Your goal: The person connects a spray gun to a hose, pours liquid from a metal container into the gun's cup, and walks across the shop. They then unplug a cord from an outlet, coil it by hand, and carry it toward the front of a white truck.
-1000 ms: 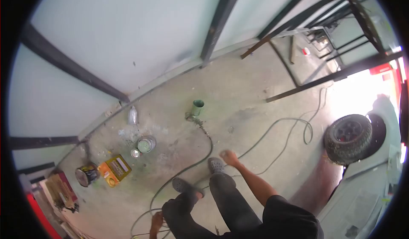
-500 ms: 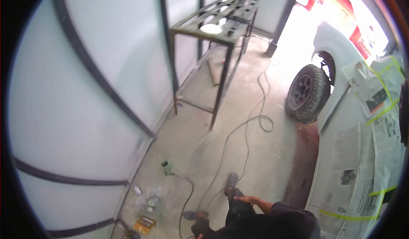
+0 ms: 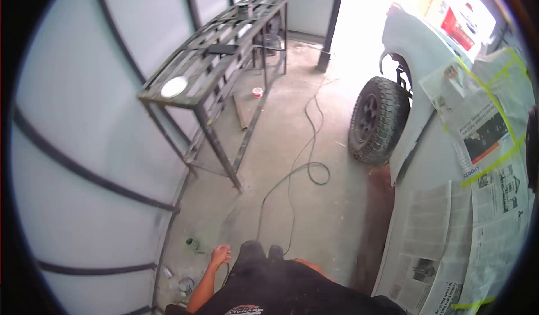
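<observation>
My left hand (image 3: 221,254) hangs beside my left thigh, its fingers curled; whether anything is inside them is too small to tell. On the floor just left of it lies a green spray gun or cup (image 3: 192,242), with a hose near it. My right hand (image 3: 303,263) rests low by my right thigh, mostly hidden by the dark shirt, and its fingers cannot be made out. A thin hose (image 3: 292,173) runs along the floor ahead of my legs and makes a loop.
A metal rack (image 3: 197,103) with a white disc (image 3: 174,87) stands at the left wall. On the right are a wheel (image 3: 375,119) and a vehicle body (image 3: 418,146) masked with newspaper (image 3: 484,132). A small white-and-red tub (image 3: 257,92) sits on the floor.
The view has tilted up and shifted, so the rack appears lower and farther left. My left hand has risen into view beside my thigh, and my right hand has become mostly hidden.
</observation>
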The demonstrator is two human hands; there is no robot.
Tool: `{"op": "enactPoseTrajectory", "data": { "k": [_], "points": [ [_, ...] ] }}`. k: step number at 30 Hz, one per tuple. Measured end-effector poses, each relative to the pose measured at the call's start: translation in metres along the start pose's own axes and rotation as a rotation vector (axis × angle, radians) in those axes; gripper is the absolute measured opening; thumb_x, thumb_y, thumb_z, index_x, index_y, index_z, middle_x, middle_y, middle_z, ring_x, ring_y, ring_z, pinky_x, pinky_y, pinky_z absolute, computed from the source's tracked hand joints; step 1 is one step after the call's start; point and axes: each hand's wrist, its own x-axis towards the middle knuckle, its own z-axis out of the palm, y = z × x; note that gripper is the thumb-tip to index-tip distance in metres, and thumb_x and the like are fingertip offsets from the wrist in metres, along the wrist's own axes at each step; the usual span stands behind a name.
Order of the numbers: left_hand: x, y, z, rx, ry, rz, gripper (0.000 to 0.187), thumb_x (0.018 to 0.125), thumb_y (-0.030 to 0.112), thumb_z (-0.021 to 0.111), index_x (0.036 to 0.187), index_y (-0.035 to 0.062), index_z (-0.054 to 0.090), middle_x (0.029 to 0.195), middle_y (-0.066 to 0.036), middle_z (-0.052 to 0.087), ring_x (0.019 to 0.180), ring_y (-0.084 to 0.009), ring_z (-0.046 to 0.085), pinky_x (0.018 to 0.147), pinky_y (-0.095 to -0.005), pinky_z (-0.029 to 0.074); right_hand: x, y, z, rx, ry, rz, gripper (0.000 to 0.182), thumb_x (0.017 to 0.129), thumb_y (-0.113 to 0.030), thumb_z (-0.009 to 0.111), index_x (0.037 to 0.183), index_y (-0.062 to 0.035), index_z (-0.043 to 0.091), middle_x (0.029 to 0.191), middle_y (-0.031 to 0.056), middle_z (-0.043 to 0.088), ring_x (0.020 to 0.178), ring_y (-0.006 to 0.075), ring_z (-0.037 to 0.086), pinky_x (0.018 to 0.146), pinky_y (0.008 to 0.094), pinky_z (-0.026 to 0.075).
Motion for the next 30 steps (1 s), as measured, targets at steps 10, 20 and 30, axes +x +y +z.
{"op": "enactPoseTrajectory", "data": {
  "k": [10, 20, 30],
  "points": [
    [0.151, 0.058, 0.047, 0.891, -0.245, 0.186, 0.047, 0.083, 0.044, 0.062, 0.099, 0.0004, 0.067, 0.091, -0.014, 0.069, 0.087, -0.0245, 0.066, 0.078, -0.0409, 0.049, 0.074, 0.016, -0.198, 0.295, 0.052, 0.045, 0.067, 0.081, -0.056, 0.062, 0.122, -0.0025, 0.058, 0.12, 0.0221, 0.059, 0.116, 0.0334, 0.054, 0.097, 0.0409, 0.043],
    [0.348, 0.468, 0.238, 0.337, -0.107, -0.122, 0.028, 0.088, 0.023, 0.055, 0.103, 0.0003, 0.06, 0.078, -0.014, 0.066, 0.059, -0.0233, 0.064, 0.046, -0.0376, 0.052, 0.089, 0.009, -0.613, 0.824, 1.16, 0.039, 0.033, 0.094, -0.033, 0.051, 0.099, -0.0018, 0.059, 0.083, 0.0102, 0.064, 0.066, 0.0187, 0.063, 0.058, 0.0325, 0.052],
    [0.523, 0.881, 0.544, 0.312, -0.244, 0.301, 0.03, 0.095, 0.027, 0.051, 0.112, 0.003, 0.055, 0.09, -0.01, 0.066, 0.065, -0.0168, 0.064, 0.052, -0.031, 0.053, 0.116, 0.075, -0.9, 0.994, 1.049, 0.423, 0.027, 0.086, -0.027, 0.06, 0.086, -0.0013, 0.068, 0.077, 0.008, 0.068, 0.061, 0.0193, 0.064, 0.06, 0.0334, 0.052]
  ]
}}
